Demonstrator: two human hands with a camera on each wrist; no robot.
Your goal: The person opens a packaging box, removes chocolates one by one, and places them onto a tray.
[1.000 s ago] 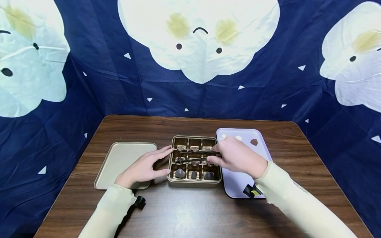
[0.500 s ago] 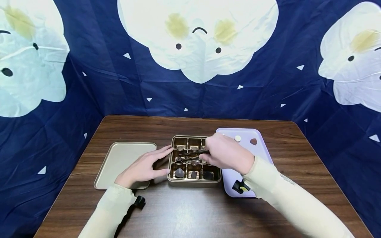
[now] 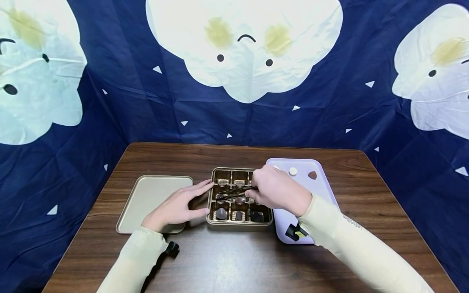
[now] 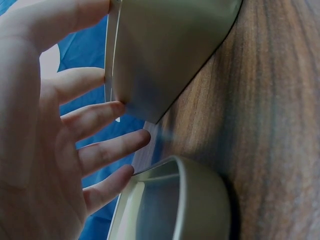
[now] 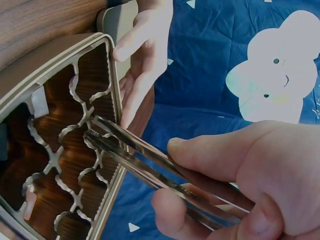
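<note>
Right hand (image 3: 280,189): fingers grip the tongs (image 5: 132,164), tips at the 9 o'clock side of the tin (image 3: 239,228). Left hand (image 3: 177,209): fingers extend against its rim. Snagging a divider (image 5: 53,159) could deflect the tips.

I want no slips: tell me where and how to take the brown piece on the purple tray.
Likely best to pinch the brown piece across opposite sides with the tongs, coming down from above and the near side. It is small and lies apart from the white round piece, so its sides look free; the purple tray has its rim close on the far and right.
</note>
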